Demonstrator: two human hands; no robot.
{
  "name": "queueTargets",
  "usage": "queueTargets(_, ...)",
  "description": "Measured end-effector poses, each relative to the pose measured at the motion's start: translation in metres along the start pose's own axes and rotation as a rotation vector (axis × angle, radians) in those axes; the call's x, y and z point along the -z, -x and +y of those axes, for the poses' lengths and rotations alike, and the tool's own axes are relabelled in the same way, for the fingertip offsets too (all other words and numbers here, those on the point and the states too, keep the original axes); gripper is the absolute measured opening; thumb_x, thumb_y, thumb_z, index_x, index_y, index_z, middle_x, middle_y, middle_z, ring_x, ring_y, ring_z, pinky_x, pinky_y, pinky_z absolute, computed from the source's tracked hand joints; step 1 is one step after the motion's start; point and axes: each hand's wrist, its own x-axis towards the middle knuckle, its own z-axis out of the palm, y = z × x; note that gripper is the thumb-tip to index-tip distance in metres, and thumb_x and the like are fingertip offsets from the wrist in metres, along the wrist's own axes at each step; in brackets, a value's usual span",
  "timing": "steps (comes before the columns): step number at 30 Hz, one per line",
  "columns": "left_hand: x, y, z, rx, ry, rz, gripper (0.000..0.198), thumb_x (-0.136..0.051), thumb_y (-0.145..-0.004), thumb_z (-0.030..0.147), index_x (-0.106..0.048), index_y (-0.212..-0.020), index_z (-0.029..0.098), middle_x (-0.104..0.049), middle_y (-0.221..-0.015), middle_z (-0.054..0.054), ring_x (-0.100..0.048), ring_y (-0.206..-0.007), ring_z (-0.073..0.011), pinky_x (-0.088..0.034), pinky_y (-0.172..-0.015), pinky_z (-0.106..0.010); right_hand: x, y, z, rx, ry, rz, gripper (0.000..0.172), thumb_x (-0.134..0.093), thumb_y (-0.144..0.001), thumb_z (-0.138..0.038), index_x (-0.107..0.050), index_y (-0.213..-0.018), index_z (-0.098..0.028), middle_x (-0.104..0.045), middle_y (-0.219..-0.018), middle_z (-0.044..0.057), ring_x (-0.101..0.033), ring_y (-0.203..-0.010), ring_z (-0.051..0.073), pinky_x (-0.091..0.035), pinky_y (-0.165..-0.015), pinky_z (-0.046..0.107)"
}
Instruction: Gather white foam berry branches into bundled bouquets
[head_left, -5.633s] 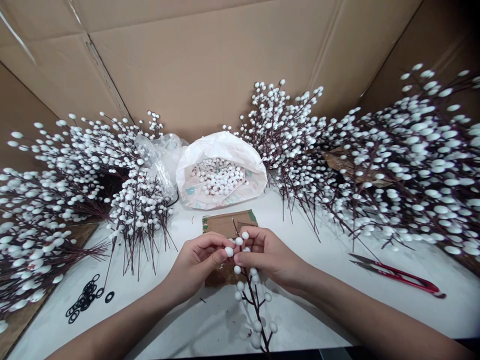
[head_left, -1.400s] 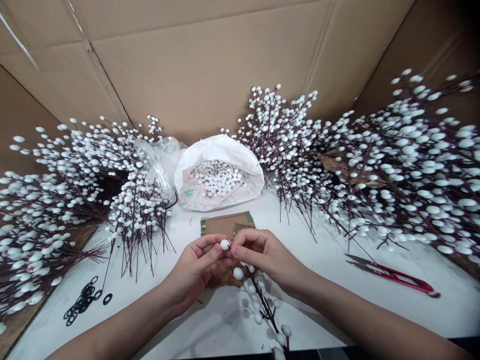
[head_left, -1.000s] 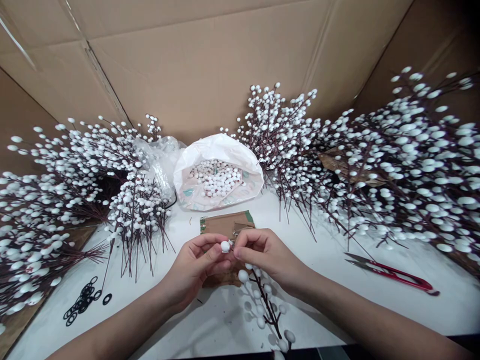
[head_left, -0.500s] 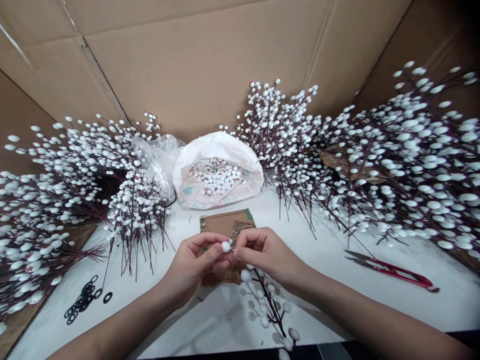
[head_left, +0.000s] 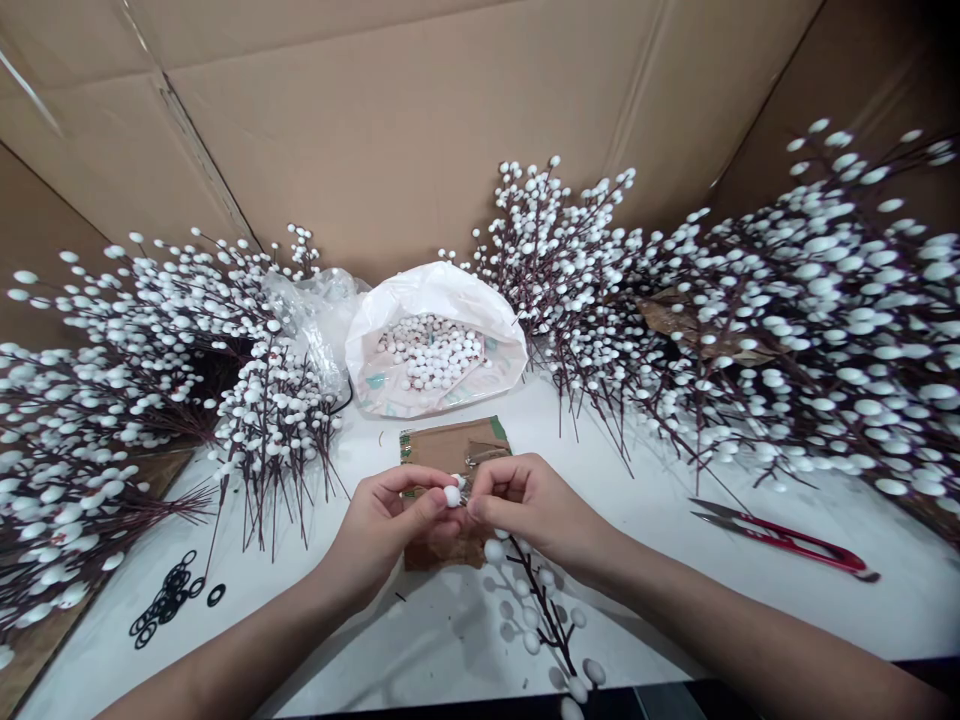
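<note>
Between thumb and fingers, my left hand (head_left: 405,510) pinches a white berry (head_left: 452,495). Right beside it, my right hand (head_left: 521,500) is closed in a pinch on the tip end of a berry branch (head_left: 551,620), whose brown stem hangs down toward the table's front edge with several white berries on it. The fingertips of both hands nearly meet, so the exact join between berry and stem is hidden. Under the hands lies a piece of brown cardboard (head_left: 439,447) with green edges.
Behind the cardboard stands a white plastic bag (head_left: 442,285) of loose white berries. Bunches of berry branches fill the left (head_left: 274,410) and right (head_left: 750,320) sides. Red thread snips (head_left: 795,540) lie at right, black rings (head_left: 169,595) at left. Cardboard walls (head_left: 420,140) surround the table.
Both hands stay almost in place, still pinching. The hanging berry branch has swung slightly to the right and down.
</note>
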Motion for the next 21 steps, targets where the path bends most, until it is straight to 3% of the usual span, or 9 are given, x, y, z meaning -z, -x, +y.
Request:
queueTargets(7,0.002,0.0013,0.0012,-0.036,-0.135,0.014,0.02,-0.072,-0.069,0.031,-0.069,-0.08,0.015,-0.071,-0.063,-0.004,-0.067,-0.061,-0.0168,-0.052,-0.058,-0.023,0.0007,-0.0008,0.0016,-0.009,0.029,0.005,0.013,-0.059,-0.069,-0.017,-0.058,-0.057,-0.016,-0.053,-0.048,-0.003,-0.049,-0.045,0.009,-0.035,-0.043,0.02)
queueTargets(12,0.001,0.0022,0.0008,-0.045,-0.153,0.024,0.018,-0.071,-0.07,0.03,-0.068,-0.081,0.015,-0.071,-0.059,-0.003,-0.067,-0.059,-0.0154,-0.049,-0.055,-0.02,-0.0016,-0.0008,0.0014,-0.02,0.04,0.009,0.012,-0.059,-0.07,-0.017,-0.058,-0.059,-0.016,-0.055,-0.049,-0.002,-0.05,-0.047,0.01,-0.036,-0.044,0.02)
queueTargets(21,-0.0004,0.0005,0.0026,-0.095,-0.151,0.015,0.018,-0.069,-0.073,0.03,-0.066,-0.082,0.015,-0.073,-0.075,-0.004,-0.068,-0.064,-0.0149,-0.054,-0.065,-0.025,-0.0006,0.0009,-0.0057,-0.075,-0.004,-0.022,0.016,-0.06,-0.073,-0.026,-0.061,-0.063,-0.015,-0.056,-0.051,-0.002,-0.051,-0.045,0.01,-0.035,-0.043,0.02)
